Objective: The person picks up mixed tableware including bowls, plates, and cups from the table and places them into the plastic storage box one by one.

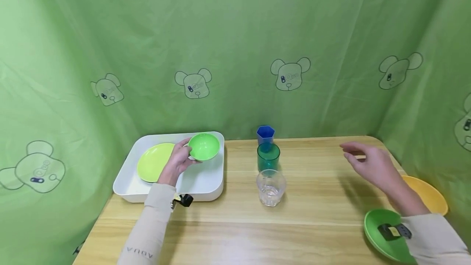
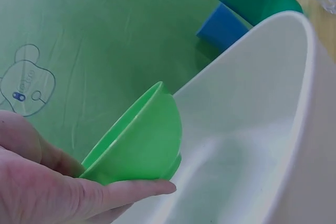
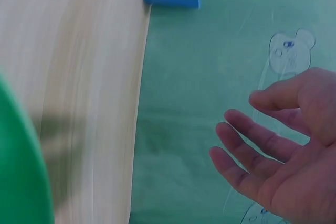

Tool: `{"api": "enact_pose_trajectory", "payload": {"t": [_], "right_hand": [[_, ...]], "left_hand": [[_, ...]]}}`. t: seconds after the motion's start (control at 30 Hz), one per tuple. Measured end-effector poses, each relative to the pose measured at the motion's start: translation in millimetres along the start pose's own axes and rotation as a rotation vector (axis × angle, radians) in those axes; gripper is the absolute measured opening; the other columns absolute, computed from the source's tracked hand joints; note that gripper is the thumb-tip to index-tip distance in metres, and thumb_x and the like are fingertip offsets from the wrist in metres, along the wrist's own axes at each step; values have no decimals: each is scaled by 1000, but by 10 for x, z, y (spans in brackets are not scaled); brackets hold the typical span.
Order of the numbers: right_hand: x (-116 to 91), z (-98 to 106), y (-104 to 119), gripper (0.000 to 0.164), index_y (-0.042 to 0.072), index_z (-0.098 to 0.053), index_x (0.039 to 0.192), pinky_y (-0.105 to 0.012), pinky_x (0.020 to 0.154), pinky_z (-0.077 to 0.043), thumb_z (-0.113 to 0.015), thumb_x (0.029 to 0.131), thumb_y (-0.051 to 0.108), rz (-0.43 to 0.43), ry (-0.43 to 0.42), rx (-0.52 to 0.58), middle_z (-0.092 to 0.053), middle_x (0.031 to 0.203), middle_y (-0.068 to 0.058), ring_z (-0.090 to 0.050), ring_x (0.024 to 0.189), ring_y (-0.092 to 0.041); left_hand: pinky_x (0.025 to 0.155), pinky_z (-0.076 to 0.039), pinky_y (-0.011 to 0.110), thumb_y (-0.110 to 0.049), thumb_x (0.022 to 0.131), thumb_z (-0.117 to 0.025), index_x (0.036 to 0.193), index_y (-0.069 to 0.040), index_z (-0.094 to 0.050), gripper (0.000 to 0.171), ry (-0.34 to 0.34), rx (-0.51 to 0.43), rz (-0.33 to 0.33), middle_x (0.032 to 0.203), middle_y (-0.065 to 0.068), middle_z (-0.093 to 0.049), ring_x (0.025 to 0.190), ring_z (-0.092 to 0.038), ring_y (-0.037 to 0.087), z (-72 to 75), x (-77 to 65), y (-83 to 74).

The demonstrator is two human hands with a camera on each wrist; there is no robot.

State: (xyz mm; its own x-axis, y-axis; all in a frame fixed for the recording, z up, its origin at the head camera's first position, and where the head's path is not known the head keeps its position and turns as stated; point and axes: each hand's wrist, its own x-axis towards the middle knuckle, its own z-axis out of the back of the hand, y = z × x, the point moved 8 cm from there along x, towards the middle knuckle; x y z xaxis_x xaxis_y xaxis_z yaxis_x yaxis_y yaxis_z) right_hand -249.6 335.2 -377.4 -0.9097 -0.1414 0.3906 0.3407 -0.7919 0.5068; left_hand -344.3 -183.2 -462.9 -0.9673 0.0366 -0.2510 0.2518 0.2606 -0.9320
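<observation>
A small light-green bowl (image 1: 204, 147) is held by its edge in my left hand (image 1: 178, 159), over the right half of a white tub (image 1: 126, 187). In the left wrist view the bowl (image 2: 144, 140) tilts, with the thumb and fingers pinching its side above the tub. A yellow-green plate (image 1: 154, 160) lies inside the tub on the left. My right hand (image 1: 373, 167) hovers above the table's right side, fingers loosely bent around nothing. Below its forearm sit a green plate (image 1: 382, 232) and an orange plate (image 1: 430, 197), both partly covered by the arm.
Mid-table, a blue cup (image 1: 265, 133), a teal-green cup (image 1: 268, 160) and a clear glass (image 1: 270, 189) stand in a row from back to front. The wooden table (image 1: 312, 207) ends at a green curtain (image 1: 235, 44) on the back and both sides.
</observation>
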Motion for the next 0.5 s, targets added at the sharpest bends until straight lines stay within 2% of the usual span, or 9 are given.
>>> {"api": "enact_pose_trajectory", "payload": {"t": [0.13, 0.2, 0.27, 0.33, 0.37, 0.5], "right_hand": [[-1, 54, -144, 25, -6, -69, 120, -44, 74, -62, -67, 96, 2, 10, 23, -17, -70, 113, -29, -67, 99, -47], [-5, 78, -227, 26, -6, -69, 120, -37, 74, -63, -67, 96, 2, 2, 37, -17, -70, 113, -29, -66, 100, -47], [-13, 103, -312, 26, -5, -70, 121, -23, 75, -61, -68, 96, 3, -14, 51, -20, -70, 114, -28, -66, 101, -41], [-23, 130, -385, 26, -3, -70, 121, -8, 73, -52, -69, 96, 4, -20, 63, -38, -70, 115, -27, -65, 101, -39], [-27, 143, -417, 26, -2, -71, 121, -4, 71, -46, -69, 95, 4, -14, 69, -47, -70, 115, -26, -65, 101, -39], [-47, 179, -527, 27, -2, -72, 118, -10, 70, -47, -71, 92, 2, 22, 93, -95, -71, 114, -26, -64, 100, -44]], "left_hand": [[108, -21, 81, 15, 96, -23, 160, 5, -17, 65, -4, -5, 37, 159, 39, -18, 144, -26, 58, 0, 54, 44], [108, -20, 81, 15, 96, -22, 160, 5, -16, 65, -1, -7, 57, 159, 39, -17, 144, -25, 58, -5, 92, 74], [108, -20, 81, 14, 97, -21, 160, 5, -16, 65, -1, -4, 77, 159, 38, -17, 144, -25, 59, -4, 135, 103], [108, -20, 81, 13, 98, -20, 160, 5, -16, 63, -7, 0, 91, 160, 38, -17, 144, -26, 58, 3, 177, 127], [108, -20, 82, 12, 98, -20, 160, 4, -16, 63, -9, -4, 98, 160, 37, -18, 144, -26, 58, 7, 195, 138], [108, -15, 83, 13, 97, -19, 160, 4, -17, 64, -20, -21, 113, 161, 37, -17, 145, -24, 58, 17, 247, 169]]}}
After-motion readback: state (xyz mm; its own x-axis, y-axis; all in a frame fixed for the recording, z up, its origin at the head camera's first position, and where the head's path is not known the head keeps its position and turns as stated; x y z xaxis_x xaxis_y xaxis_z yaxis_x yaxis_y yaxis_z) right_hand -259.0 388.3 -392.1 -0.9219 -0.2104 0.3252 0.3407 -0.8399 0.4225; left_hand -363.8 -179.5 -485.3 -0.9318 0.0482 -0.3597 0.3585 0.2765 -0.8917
